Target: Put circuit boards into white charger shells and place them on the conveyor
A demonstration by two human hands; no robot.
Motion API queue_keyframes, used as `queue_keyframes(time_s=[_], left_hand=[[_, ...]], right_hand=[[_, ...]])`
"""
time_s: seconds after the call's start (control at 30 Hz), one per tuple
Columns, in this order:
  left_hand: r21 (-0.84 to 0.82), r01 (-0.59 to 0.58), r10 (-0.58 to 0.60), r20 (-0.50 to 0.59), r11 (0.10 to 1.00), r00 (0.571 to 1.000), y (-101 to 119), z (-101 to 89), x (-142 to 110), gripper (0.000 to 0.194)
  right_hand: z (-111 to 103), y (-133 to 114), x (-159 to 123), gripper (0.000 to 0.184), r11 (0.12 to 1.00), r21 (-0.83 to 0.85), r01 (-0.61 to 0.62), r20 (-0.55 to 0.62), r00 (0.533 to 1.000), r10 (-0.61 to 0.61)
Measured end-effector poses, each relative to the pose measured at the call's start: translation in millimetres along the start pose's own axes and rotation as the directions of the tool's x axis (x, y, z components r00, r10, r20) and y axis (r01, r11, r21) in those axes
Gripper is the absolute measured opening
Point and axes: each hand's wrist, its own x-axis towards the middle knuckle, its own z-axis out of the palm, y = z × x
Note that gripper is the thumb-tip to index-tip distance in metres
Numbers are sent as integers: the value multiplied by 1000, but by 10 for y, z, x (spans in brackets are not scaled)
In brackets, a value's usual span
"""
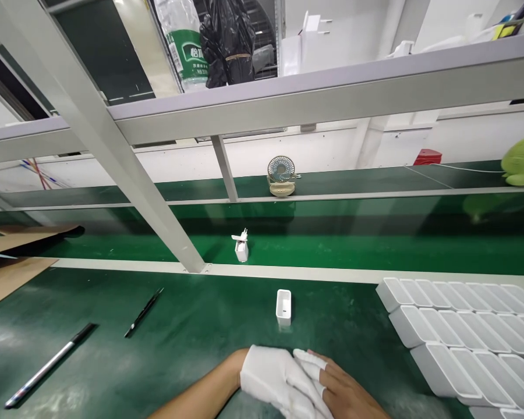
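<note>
My left hand (pixel 279 375), in a white glove, is at the bottom middle, low over the green table. Against it lies my right hand (pixel 343 384), bare except for white covers on some fingers. The two hands touch and overlap, with their fingers bent and pressed together. Whatever may be between them is hidden. Just beyond the hands stands a small open white plastic case (pixel 283 307), its hollow side facing up. Farther off, on the green belt, a white plug adapter (pixel 241 245) stands with its prongs upward.
Rows of white plastic cases (pixel 456 343) fill the right side. On the left lie a silver-and-black pen (pixel 50 366), a thin black tool (pixel 144 312) and cardboard (pixel 17 279). A slanting metal post (pixel 135 180) rises from the bench. A small fan (pixel 282 174) stands behind.
</note>
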Motion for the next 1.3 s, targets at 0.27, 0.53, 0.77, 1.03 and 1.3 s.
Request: queue_keyframes(time_s=[0.27,0.53,0.77,1.03,1.3], left_hand=[[27,-54,52,50,998,997,-70,2,-11,62],[-6,-45,45,28,999,999,-13,-13,-14,50],[-37,-49,51,58,998,997,-108,-10,13,58],[-14,-66,67,87,998,994,-193,-2,14,68],[-120,89,-77,99,989,992,-196,-86,7,61]], right_hand=[[-63,0,24,54,999,38,6,73,997,-9],[-114,-13,12,43,998,66,-14,123,992,6],[-109,-9,26,47,999,45,-14,121,993,8],[2,37,-69,47,998,65,5,74,997,-10],[-113,-31,14,37,995,99,-33,128,992,20]])
